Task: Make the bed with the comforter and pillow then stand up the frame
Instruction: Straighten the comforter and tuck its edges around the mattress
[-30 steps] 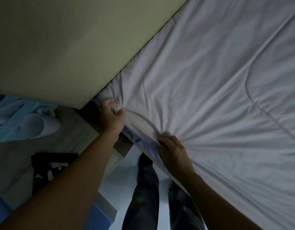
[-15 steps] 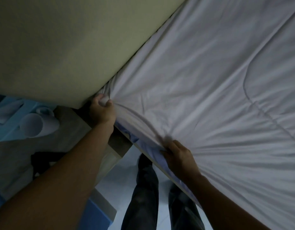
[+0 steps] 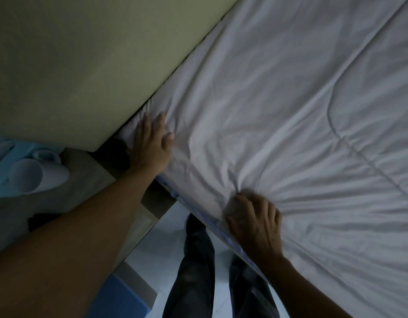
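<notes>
The left hand [image 3: 152, 143] lies flat, fingers straight, pressing the white comforter [image 3: 278, 111] at its corner beside the beige headboard [image 3: 83, 65]. The right hand [image 3: 255, 219], blurred, curls at the bed's near edge and seems to grip gathered comforter folds.

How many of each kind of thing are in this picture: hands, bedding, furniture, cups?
Hands: 2, left hand flat on the comforter, right hand gripping it
Comforter: 1
Headboard: 1
Bedside table: 1
Cup: 1 clear, white, lying on its side; a possible second one behind it is too dim to tell
Total: 6
</notes>
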`<state>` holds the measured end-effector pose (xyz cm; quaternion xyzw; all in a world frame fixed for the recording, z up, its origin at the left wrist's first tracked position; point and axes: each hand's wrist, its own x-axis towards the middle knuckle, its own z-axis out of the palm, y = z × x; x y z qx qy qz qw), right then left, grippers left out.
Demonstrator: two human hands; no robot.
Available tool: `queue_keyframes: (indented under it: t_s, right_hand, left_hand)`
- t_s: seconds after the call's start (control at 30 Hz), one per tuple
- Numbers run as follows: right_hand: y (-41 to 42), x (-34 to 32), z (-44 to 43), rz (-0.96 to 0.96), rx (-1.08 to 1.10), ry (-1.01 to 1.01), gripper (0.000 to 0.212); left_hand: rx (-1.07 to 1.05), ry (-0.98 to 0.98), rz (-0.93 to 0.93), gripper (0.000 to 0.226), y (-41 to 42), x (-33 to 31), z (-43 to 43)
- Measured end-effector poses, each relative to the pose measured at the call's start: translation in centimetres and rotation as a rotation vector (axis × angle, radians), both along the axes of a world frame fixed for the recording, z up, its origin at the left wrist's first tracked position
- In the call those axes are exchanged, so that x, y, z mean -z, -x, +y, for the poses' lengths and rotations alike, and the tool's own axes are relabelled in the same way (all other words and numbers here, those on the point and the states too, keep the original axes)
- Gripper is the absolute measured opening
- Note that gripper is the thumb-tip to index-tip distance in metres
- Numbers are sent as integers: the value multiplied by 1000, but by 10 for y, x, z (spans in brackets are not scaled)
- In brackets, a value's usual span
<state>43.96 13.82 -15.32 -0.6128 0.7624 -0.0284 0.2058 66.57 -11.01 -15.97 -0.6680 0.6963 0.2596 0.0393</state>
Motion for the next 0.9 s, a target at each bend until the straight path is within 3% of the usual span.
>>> queue_keyframes:
  t_s: [0.13,0.23,0.33,0.43,0.5,0.57,0.67,0.77,0.9]
  right_hand:
    - [-6,-2,9,5,-21,1,87]
    - [2,-5,15,-8,-82,7,90]
    - [10,-7,22,-44,-56,44,87]
    - [15,-9,35,-3,-25,47,76]
    - [16,-11,48,35,-30,-16,74]
    - [18,-11,63,34,-1,-107,73]
    - [18,-10,79,-63,66,-150,57]
    - [17,-9,79,-208,101,-122,42]
    - [29,-10,67,-339,13,-90,19]
  left_hand:
    - [12,-161,-158,67,-6,8,-10]
    - [8,-263,-229,69,-3,-4,-22]
    - [10,-91,-267,66,8,-25,-8]
    - [341,191,-61,59,19,-40,35]
    - [606,225,141,54,27,-43,71]
    - [745,163,225,51,34,-45,107]
    - [774,84,159,51,42,-40,142]
    - [757,153,156,19,44,-33,145]
    - [874,117,153,24,43,-30,132]
